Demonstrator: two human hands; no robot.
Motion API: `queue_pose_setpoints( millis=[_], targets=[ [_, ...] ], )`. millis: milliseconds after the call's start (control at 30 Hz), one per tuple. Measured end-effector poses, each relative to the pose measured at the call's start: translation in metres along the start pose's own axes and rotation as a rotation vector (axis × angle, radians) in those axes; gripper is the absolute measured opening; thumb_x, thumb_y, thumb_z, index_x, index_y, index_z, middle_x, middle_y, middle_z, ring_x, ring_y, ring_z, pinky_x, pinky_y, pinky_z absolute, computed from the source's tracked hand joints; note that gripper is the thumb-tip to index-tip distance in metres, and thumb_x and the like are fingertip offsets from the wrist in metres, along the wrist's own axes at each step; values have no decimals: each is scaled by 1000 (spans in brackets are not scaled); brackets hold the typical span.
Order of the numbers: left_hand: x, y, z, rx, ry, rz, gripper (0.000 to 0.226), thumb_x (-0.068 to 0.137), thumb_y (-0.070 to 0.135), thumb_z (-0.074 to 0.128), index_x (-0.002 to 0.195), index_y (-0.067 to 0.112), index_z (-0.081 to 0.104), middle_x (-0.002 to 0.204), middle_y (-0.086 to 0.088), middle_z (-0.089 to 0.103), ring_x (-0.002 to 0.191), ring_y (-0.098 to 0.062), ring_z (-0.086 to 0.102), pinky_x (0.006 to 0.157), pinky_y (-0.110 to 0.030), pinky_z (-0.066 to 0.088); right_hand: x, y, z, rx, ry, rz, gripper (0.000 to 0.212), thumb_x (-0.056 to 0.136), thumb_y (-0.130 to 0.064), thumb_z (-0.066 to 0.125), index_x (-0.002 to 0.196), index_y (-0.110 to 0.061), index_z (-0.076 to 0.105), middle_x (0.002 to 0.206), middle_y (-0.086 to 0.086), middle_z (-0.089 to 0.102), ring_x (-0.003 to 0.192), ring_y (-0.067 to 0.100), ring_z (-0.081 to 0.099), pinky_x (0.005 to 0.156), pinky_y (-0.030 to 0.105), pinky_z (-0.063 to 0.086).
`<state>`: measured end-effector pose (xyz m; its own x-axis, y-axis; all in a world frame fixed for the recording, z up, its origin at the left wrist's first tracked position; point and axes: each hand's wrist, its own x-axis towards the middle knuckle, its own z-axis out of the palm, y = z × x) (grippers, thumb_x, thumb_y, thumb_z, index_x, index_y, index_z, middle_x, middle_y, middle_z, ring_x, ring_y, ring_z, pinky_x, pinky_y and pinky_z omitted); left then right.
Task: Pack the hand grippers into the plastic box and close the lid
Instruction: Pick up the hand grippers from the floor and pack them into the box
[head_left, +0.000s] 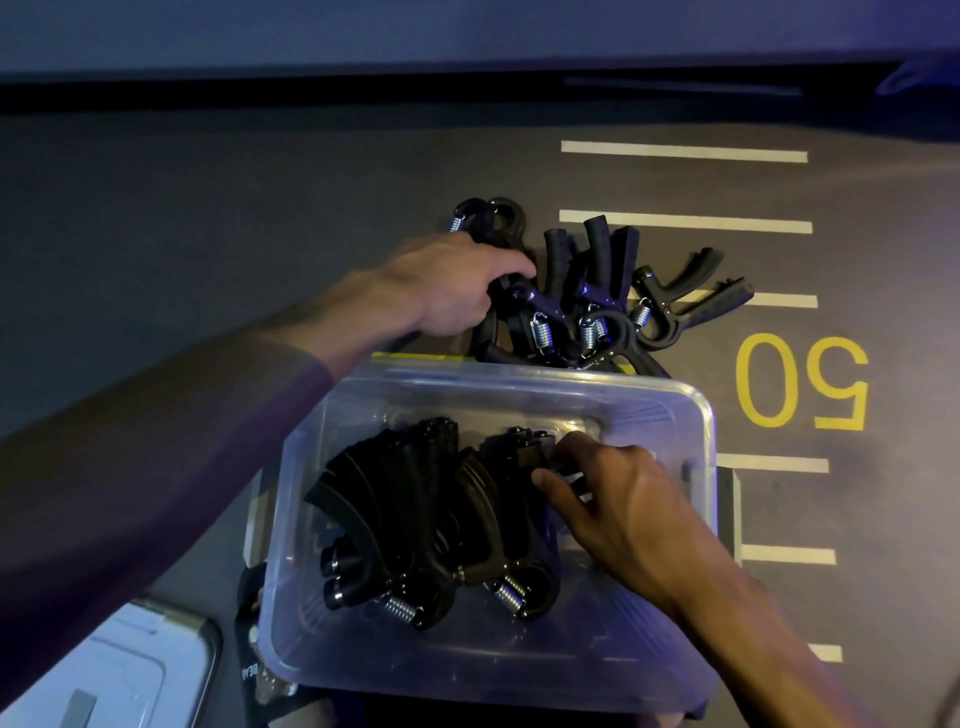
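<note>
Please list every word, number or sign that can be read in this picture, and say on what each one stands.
"50": yellow number painted on the dark floor, seen upside down beside the white lines.
"BEA...": white letters on a black object under the plastic box; the rest is hidden.
Nothing readable on the hand grippers.

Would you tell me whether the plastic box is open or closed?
Open: the plastic box has no lid on, and the right hand reaches inside.
</note>
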<state>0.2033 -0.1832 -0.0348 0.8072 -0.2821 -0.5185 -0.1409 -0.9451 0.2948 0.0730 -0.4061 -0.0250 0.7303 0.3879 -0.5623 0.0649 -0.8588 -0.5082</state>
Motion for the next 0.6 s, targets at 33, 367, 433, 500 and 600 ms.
queue_pose_setpoints(
  millis=[33, 367, 433, 500, 600],
  targets=[
    [0, -2, 0, -31, 17, 0, 59, 95, 17, 53, 142, 52, 42, 129, 2, 65, 112, -25, 60, 89, -36, 46, 0, 0, -1, 1, 1, -2, 33, 96, -48, 50, 109, -19, 59, 101, 6, 74, 96, 25, 70, 83, 41, 54],
    [-61, -21, -4, -443, 552, -7, 31, 91, 53, 66, 121, 45, 64, 100, 18, 72, 79, -6, 68, 95, -37, 53, -13, -12, -9, 66, 203, -115, 15, 95, -39, 55, 101, -26, 59, 88, -4, 72, 87, 15, 69, 77, 34, 48],
    [-83, -19, -11, -477, 691, 25, 27, 93, 50, 65, 119, 42, 66, 90, 18, 72, 70, 1, 65, 82, -26, 54, -20, -16, -10, 149, 264, -148, 11, 95, -32, 58, 103, -24, 61, 88, -5, 73, 82, 12, 69, 77, 32, 55],
    [-108, -13, -21, -467, 767, 74, 24, 95, 46, 64, 119, 41, 67, 86, 20, 70, 65, 1, 60, 69, -19, 48, -28, -21, -14, 256, 347, -192, 9, 96, -26, 60, 104, -24, 63, 90, -8, 74, 79, 3, 67, 72, 17, 54],
    [-149, 1, -34, -400, 758, 202, 22, 99, 38, 61, 121, 38, 66, 96, 15, 71, 74, -11, 63, 72, -30, 52, -42, -29, -27, 380, 510, -255, 13, 97, -27, 59, 109, -26, 65, 96, -13, 73, 85, 0, 68, 70, 8, 50]
  ],
)
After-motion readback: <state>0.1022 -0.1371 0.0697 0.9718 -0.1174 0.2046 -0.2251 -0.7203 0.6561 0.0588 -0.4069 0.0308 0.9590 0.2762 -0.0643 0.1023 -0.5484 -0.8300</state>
